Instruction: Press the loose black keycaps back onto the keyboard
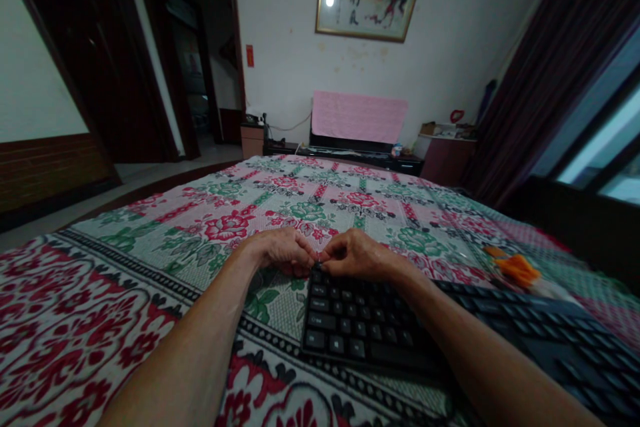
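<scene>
A black keyboard (380, 330) lies on a floral bedspread (210, 227) in front of me, running off to the right. My left hand (283, 251) and my right hand (357, 255) meet at the keyboard's far left corner. Both have their fingers curled and pinched together right at that corner. Whatever sits between the fingertips is too small to make out. My right forearm lies across the keyboard's middle and hides part of its keys.
An orange object (515, 268) lies on the bedspread to the right, behind the keyboard. Beyond the bed stands a low cabinet with a pink cloth (359, 117), a framed picture (368, 1) above it, dark curtains at right and a doorway at left.
</scene>
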`<action>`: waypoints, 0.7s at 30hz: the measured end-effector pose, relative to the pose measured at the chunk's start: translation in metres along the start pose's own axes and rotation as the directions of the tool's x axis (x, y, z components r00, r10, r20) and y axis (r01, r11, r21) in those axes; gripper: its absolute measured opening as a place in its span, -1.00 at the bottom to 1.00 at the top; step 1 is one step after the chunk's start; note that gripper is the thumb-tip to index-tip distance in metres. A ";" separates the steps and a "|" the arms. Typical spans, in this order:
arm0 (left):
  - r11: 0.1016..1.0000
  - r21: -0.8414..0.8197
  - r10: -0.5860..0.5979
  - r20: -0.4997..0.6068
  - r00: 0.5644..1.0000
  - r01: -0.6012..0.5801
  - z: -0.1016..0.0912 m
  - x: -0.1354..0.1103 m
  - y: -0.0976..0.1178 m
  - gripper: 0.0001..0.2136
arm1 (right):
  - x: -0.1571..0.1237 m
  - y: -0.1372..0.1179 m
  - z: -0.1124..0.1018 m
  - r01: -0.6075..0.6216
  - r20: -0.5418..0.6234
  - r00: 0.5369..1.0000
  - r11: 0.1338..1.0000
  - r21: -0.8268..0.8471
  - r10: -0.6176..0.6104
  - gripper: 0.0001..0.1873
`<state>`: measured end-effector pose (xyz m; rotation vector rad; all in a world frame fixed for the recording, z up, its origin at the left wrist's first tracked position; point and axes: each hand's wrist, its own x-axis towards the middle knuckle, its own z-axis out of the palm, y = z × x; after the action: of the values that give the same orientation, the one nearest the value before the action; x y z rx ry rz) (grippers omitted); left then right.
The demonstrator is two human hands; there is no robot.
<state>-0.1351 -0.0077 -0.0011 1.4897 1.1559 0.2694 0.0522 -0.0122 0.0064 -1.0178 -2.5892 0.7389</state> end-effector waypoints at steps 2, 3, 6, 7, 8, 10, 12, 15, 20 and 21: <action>0.999 0.029 -0.029 -0.013 0.999 0.030 0.000 0.000 0.001 -0.80 | 0.000 -0.002 0.000 0.009 0.004 1.000 1.000 0.001 -0.009 -0.79; 0.999 0.032 -0.035 -0.023 0.999 0.036 0.001 0.000 0.001 -0.81 | 0.000 -0.003 0.000 0.008 0.001 1.000 1.000 -0.004 -0.008 -0.79; 0.999 0.022 -0.025 -0.031 0.999 0.025 0.001 -0.001 0.001 -0.80 | -0.001 -0.007 0.001 -0.020 -0.008 1.000 1.000 -0.012 0.020 -0.80; 1.000 0.025 -0.017 -0.026 1.000 0.018 0.001 -0.001 0.001 -0.79 | -0.001 -0.008 0.001 -0.032 -0.012 0.999 0.999 -0.009 0.032 -0.80; 0.999 0.030 -0.011 -0.018 1.000 0.011 0.000 -0.001 0.000 -0.78 | -0.001 -0.009 0.001 -0.041 -0.013 0.999 0.999 -0.004 0.041 -0.80; 0.999 0.044 -0.003 -0.010 1.000 0.003 -0.001 0.000 -0.001 -0.76 | -0.002 -0.009 0.001 -0.052 -0.003 0.999 0.999 0.005 0.052 -0.80; 0.998 0.055 -0.005 -0.011 1.000 0.006 -0.001 0.001 -0.001 -0.75 | -0.002 -0.007 0.001 -0.046 0.012 0.999 0.999 0.009 0.046 -0.80; 0.998 0.063 -0.002 -0.012 1.000 0.002 -0.001 0.001 0.000 -0.76 | -0.001 -0.006 0.001 -0.019 0.015 1.000 1.000 -0.003 0.019 -0.80; 0.999 0.051 -0.005 -0.013 1.000 0.005 0.000 0.000 0.000 -0.75 | -0.001 -0.008 0.000 -0.017 -0.005 1.000 0.998 -0.055 0.016 -0.81; 0.999 0.052 -0.006 -0.015 1.000 0.007 0.000 0.000 0.000 -0.74 | -0.001 -0.008 0.000 -0.018 0.001 1.000 0.998 -0.056 0.018 -0.81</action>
<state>-0.1347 -0.0074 -0.0012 1.5315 1.1867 0.2479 0.0487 -0.0179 0.0109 -1.0586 -2.6187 0.6756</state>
